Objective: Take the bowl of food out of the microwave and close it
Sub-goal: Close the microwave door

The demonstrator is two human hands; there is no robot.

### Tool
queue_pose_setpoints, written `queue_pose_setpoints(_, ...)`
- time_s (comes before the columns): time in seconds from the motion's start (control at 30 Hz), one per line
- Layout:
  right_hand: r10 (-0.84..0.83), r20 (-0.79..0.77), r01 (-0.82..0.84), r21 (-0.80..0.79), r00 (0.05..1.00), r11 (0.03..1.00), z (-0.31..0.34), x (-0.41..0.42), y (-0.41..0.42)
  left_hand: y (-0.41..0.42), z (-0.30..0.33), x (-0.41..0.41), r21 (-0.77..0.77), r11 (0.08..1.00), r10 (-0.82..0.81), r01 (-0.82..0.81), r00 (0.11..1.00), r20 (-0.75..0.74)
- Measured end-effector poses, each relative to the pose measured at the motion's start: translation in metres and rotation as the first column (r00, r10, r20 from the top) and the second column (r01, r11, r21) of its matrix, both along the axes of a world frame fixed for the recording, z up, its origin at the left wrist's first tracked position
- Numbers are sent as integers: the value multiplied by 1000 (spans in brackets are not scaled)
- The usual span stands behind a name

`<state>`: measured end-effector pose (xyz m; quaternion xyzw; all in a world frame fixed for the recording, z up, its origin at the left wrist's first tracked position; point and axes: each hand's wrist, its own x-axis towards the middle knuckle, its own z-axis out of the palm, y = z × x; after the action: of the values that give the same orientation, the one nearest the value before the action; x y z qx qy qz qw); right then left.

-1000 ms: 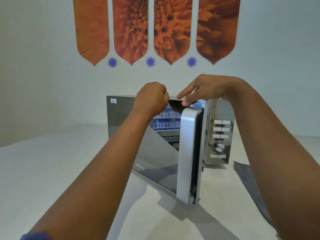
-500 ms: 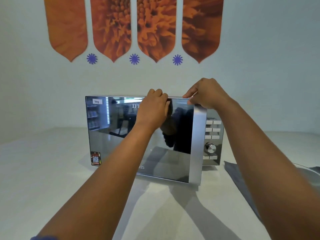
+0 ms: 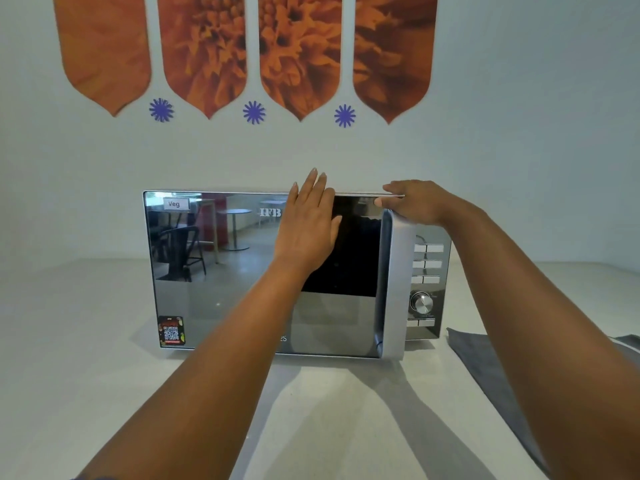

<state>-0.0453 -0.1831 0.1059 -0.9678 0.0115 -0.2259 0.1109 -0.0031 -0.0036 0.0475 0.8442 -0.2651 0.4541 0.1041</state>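
1. Nearest the camera, two bare forearms reached forward over a pale counter (image 3: pixel 86 358), entering from 7 and 4 o'clock of the frame.
2. A grey cloth (image 3: pixel 485 368) lay flat on the counter at 4 o'clock of the microwave, partly hidden by the right forearm.
3. The microwave (image 3: pixel 221 306) stood on the counter at frame centre, front toward the camera. Its mirrored door (image 3: pixel 221 265) appeared flush with the body, i.e. closed; the silver handle (image 3: pixel 393 289) ran vertically along the door's 3 o'clock edge.
4. Left hand (image 3: pixel 306 226): fingers straight and together, thumb slightly apart, palm flat against the upper door glass, fingertips reaching past the top edge at 12 o'clock. It gripped nothing.
5. Right hand (image 3: pixel 415 202): lying over the top of the microwave at the door's upper 3 o'clock corner, fingers curled over the top edge, thumb on the front near the handle's upper end.
6. Control panel (image 3: pixel 429 282) at 3 o'clock of the door: paired buttons, with one round knob (image 3: pixel 421 302) below them.
7. Door labels: "Veg" tag (image 3: pixel 175 204) at upper 9 o'clock; QR sticker (image 3: pixel 171 330) at lower 9 o'clock.
8. Bowl: not visible in this view; location could not be told.
9. Farthest: a pale wall with four orange flower panels (image 3: pixel 204 53) and three purple stars (image 3: pixel 254 112) at 12 o'clock.
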Motion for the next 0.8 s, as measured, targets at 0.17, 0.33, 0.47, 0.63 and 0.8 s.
queue_pose_setpoints(0.17,-6,68,7,-22,998,1000,-4,9,-4,-3,-2,12,37,999,17,-16,1000,-15)
queue_pose_setpoints(0.33,-158,50,163,-119,986,979,-2,21,-11,-4,-1,19,40,999,20,-20,1000,-10)
queue_pose_setpoints(0.47,-29,64,34,-88,998,996,-2,27,-17,-5,-3,22,23,1000,18,-18,1000,11)
queue_pose_setpoints(0.63,104,67,-104,-3,992,995,0,27,-20,-7,-4,23,14,1000,19,-19,1000,23)
queue_pose_setpoints(0.8,124,145,-130,29,982,991,1,33,-23,-9,-5,25,19,999,28,-28,1000,15)
